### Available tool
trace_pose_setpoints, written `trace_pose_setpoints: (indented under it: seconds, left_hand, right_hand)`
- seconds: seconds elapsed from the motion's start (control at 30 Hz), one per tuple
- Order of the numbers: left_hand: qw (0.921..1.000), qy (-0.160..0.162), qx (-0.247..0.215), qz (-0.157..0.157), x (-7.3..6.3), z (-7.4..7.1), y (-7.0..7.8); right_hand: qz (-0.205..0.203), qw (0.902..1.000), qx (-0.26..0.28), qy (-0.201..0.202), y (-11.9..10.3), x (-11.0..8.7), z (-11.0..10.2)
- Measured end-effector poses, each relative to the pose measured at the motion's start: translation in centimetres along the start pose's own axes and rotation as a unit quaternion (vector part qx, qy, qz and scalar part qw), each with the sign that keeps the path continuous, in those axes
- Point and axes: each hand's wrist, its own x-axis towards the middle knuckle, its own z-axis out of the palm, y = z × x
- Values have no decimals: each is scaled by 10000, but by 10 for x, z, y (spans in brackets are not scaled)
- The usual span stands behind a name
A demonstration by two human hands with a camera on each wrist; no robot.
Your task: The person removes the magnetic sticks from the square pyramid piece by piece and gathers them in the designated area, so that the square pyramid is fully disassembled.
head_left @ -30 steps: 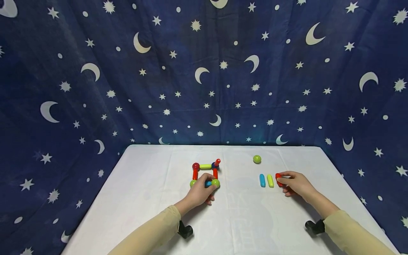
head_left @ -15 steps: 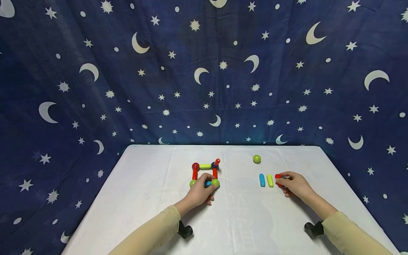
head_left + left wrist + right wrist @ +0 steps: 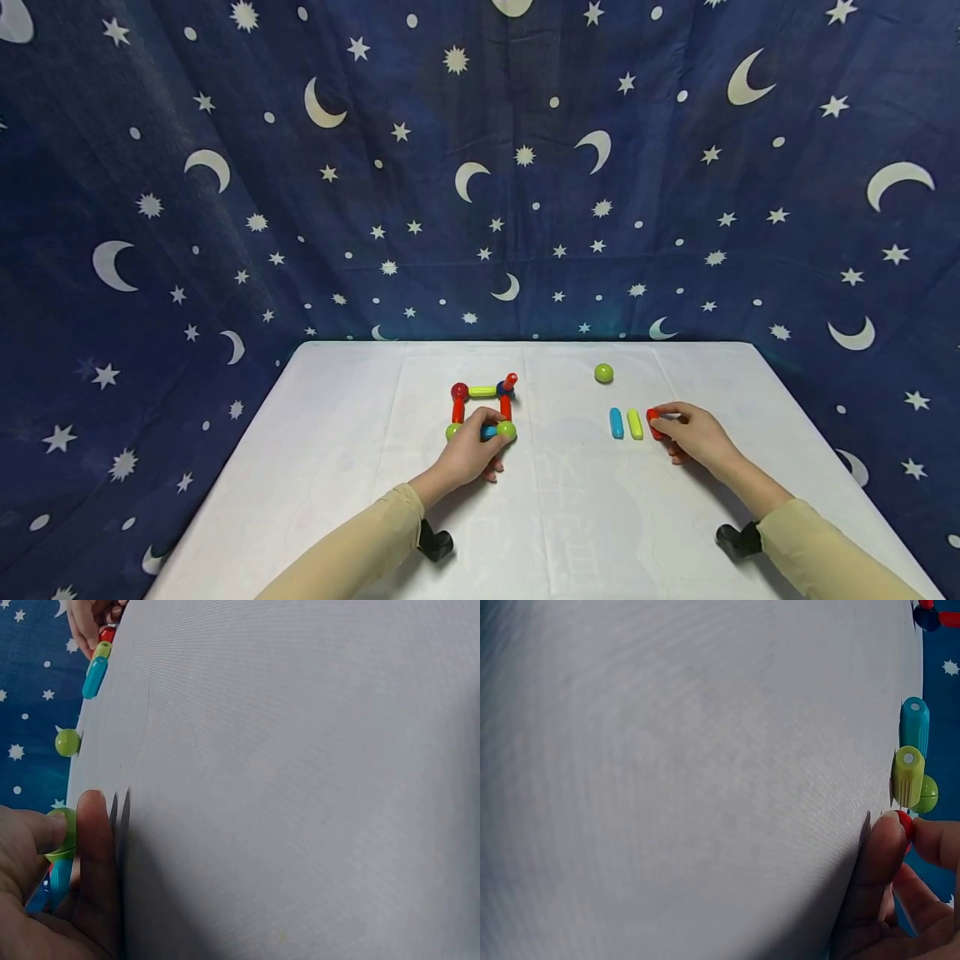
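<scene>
evidently the work centres on the frame (image 3: 482,392), a square of bars and balls lying just below mid-picture in the head view. far edge: yellow bar (image 3: 484,392) between red ball (image 3: 460,391) and dark blue ball (image 3: 505,389). red bars (image 3: 458,409) down both sides; blue bar (image 3: 489,432) along the near edge, partly covered by the hand. red upright (image 3: 511,381) stands on the dark blue ball, at the frame's upper right corner.

left hand (image 3: 468,450), reaching in from lower left, pinches the green corner ball (image 3: 506,431) at the frame's lower right; thumb plainly on it in the left wrist view. reads as a steadying hold, taken on the near edge so the far corners are unobstructed.

right hand (image 3: 697,435), right of centre, pinches the red stick (image 3: 652,417) between thumb and fingers. cannot tell whether the stick is off the cloth.

just left of it: yellow stick (image 3: 635,424), then blue stick (image 3: 617,423), side by side, presumably rowed for easy picking. pale round spots on their ends, right wrist view; magnets perhaps. loose ball (image 3: 603,373), green, above the row.

no box or tray shows; loose pieces lie directly on white cloth (image 3: 577,517). starry backdrop (image 3: 420,183) fills the upper picture.
</scene>
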Motion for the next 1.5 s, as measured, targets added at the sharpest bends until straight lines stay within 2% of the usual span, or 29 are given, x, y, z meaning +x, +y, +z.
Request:
trace_pose_setpoints:
  seconds: [0.13,0.3,0.37,0.43,0.57,0.7,0.8,0.87,0.97,1.1,1.23,1.33,1.43,1.5]
  left_hand:
    - [10000,28,1,8,-1,-1,-1]
    - [10000,14,62,-11,-4,-4,-2]
    - [9999,-28,133,15,-5,-7,-3]
    - [9996,-84,251,71,-7,-9,-5]
    - [9983,-275,488,181,-8,-10,-5]
    - [9956,-572,685,273,-11,-10,-3]
    - [9918,-817,898,406,-13,-11,-1]
    - [9886,-980,1045,469,-13,-13,-1]
    - [9840,-1125,1259,562,-14,-17,-2]
    - [9794,-1113,1570,606,-17,-26,-2]
    - [9793,-1138,1575,571,-19,-33,-1]
    - [9798,-1175,1522,557,-21,-34,-1]
    - [9774,-1102,1693,631,-21,-35,-1]
    - [9744,-1004,1875,720,-20,-36,-1]
  right_hand:
    - [-11,9997,-210,132,0,2,1]
    - [-354,9930,-618,945,-8,3,1]
    - [-574,9887,-596,1248,-18,2,3]
    - [-821,9866,-451,1338,-31,1,8]
    - [-1419,9843,-277,1009,-58,-4,32]
    - [-1994,9793,-282,189,-78,-8,70]
    - [-2179,9741,-389,-463,-86,-9,98]
    - [-2195,9722,-505,-645,-90,-9,114]
    - [-2185,9727,-514,-582,-94,-9,128]
    - [-2086,9762,-332,-488,-97,-9,137]
    - [-2225,9722,-257,-680,-101,-10,143]
    - [-2438,9662,-403,-736,-103,-10,147]
    - [-2491,9649,-549,-630,-103,-8,150]
    - [-2387,9686,-438,-539,-104,-7,151]
